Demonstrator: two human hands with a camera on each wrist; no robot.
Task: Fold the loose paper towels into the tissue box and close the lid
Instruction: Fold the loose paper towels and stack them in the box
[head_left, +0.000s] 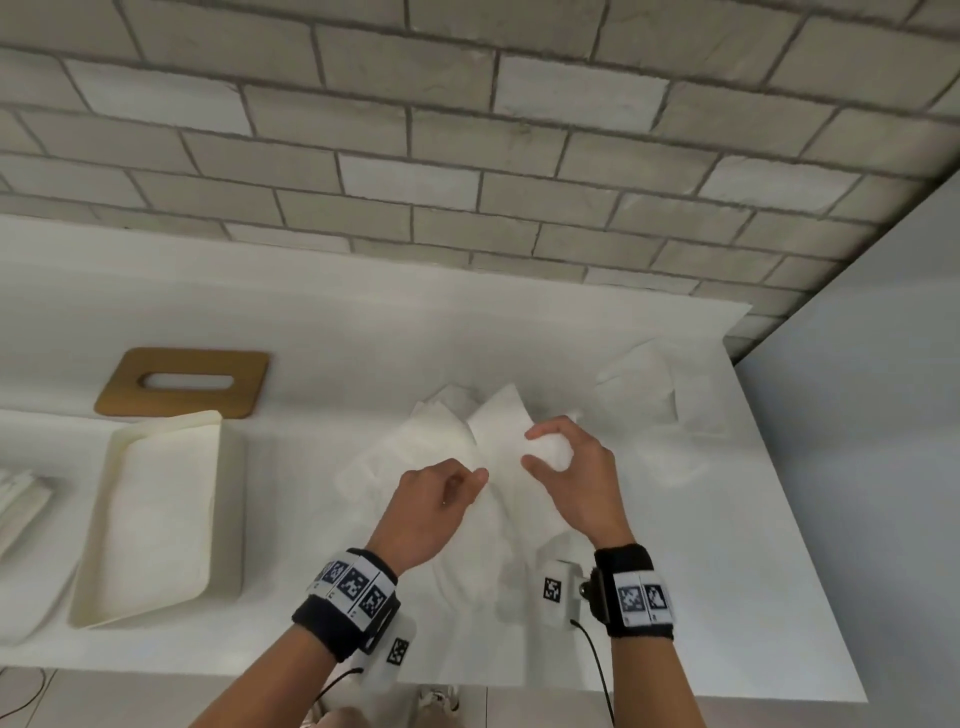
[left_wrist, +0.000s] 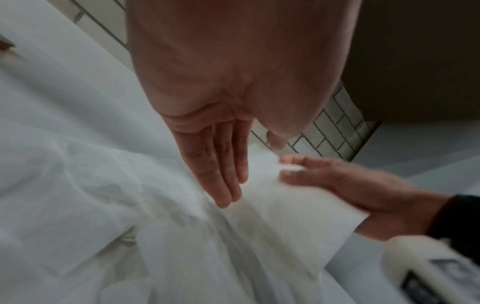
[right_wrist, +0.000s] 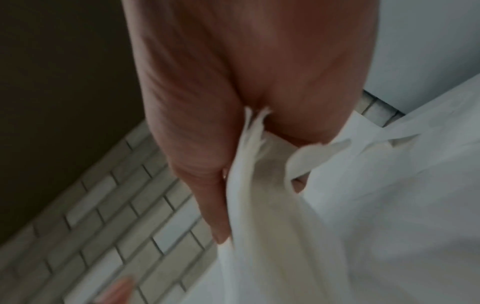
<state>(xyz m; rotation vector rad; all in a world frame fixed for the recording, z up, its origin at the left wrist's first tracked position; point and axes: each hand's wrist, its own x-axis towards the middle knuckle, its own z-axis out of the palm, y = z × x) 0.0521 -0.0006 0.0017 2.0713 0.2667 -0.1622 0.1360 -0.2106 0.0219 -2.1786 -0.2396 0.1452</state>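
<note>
The right wrist view was blurred, and the paper towels (right_wrist: 324, 216) covered most fingers of the right hand (right_wrist: 207, 123). In the head view, a stack of paper (head_left: 18, 499) was cut off at the left edge. White towels (head_left: 649, 395) barely showed against the white table (head_left: 363, 322).

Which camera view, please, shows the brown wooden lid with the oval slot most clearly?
The head view: the brown wooden lid with the oval slot lies whole and flat on the white counter, behind the open cream tissue box. The left wrist view shows at most a brown sliver at its left edge; the right wrist view shows none of it.
</note>
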